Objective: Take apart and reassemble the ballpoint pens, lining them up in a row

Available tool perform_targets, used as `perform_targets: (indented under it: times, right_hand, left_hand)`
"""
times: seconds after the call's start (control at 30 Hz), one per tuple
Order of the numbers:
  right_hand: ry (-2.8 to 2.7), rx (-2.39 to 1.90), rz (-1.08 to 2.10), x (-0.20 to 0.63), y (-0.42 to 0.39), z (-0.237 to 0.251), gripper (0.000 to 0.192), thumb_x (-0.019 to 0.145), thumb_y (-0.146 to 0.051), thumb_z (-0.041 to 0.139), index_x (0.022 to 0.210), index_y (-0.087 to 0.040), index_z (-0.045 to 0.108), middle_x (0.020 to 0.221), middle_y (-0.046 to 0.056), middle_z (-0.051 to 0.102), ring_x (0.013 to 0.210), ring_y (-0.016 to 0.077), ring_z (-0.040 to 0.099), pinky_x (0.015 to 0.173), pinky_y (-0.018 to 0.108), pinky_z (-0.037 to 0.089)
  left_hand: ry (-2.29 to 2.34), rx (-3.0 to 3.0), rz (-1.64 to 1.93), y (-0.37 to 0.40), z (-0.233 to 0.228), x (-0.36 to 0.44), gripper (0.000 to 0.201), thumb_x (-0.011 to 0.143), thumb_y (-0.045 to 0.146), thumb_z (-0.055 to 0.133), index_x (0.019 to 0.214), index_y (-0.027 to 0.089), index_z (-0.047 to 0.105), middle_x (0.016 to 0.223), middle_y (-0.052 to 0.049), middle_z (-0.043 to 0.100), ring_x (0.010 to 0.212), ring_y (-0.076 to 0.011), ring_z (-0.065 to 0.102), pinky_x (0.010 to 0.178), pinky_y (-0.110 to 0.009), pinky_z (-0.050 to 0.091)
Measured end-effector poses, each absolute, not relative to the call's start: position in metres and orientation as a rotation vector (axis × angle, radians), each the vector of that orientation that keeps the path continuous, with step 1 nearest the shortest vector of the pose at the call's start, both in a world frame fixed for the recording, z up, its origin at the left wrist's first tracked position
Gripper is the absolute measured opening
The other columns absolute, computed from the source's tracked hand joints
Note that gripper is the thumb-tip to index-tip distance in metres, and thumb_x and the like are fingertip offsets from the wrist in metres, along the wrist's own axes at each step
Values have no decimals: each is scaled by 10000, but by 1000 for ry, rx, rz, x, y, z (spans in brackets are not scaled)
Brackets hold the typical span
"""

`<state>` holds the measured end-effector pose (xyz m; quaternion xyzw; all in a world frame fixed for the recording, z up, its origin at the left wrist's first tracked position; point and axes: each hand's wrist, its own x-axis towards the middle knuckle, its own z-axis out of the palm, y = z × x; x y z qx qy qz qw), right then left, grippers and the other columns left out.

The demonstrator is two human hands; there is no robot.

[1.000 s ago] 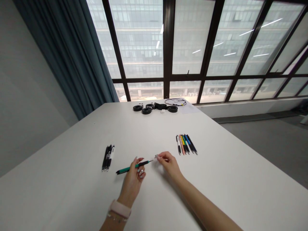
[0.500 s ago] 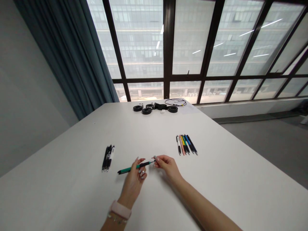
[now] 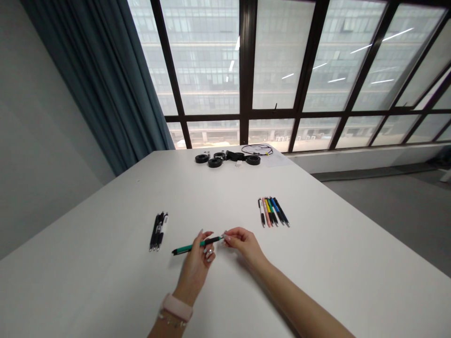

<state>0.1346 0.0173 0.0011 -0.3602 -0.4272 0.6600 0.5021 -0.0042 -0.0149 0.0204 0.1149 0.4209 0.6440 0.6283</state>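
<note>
My left hand [image 3: 198, 264] grips a green pen [image 3: 186, 247] with a black grip section, held just above the white table [image 3: 317, 263] and pointing right. My right hand [image 3: 244, 244] pinches a small silver tip piece [image 3: 224, 236] right at the pen's front end. Left of the hands lies a small bunch of black and white pens [image 3: 158, 230]. To the right lies a row of coloured pens [image 3: 272, 211], among them pink, yellow, green and blue.
At the table's far end sit several black rings [image 3: 214, 159], a black cable [image 3: 257, 149] and a sheet of paper [image 3: 276, 159]. A large window [image 3: 282, 70] and a blue-grey curtain [image 3: 102, 80] stand behind; the table edge drops off at right.
My right hand has moved left, bringing the silver tip piece from a gap beside the pen up against its front end. The left hand has stayed nearly still.
</note>
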Motion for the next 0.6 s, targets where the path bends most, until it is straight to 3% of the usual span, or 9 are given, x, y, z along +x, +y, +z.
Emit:
perform_targets:
  times: [0.4,0.6]
  right_hand:
    - [-1176,-985,1486,129,11,1,504,562,-646,718,601,-163,581,510,-4,605,479,105,515,538,244,400]
    - [-1301,-1039,1396,132,11,-5,491,675,-644,643,585,-173,538,469,-32,539,445,90,441,495,225,339]
  left_hand:
    - [1048,381,1415,-18,25,1,371,653,458,733,796,143,600,465,90,407,382,-42,366,380,-169,246]
    - [1076,420,1384,-19,27,3,383,644,480,726,787,147,603,469,88,415,383,-48,375,398,-182,255]
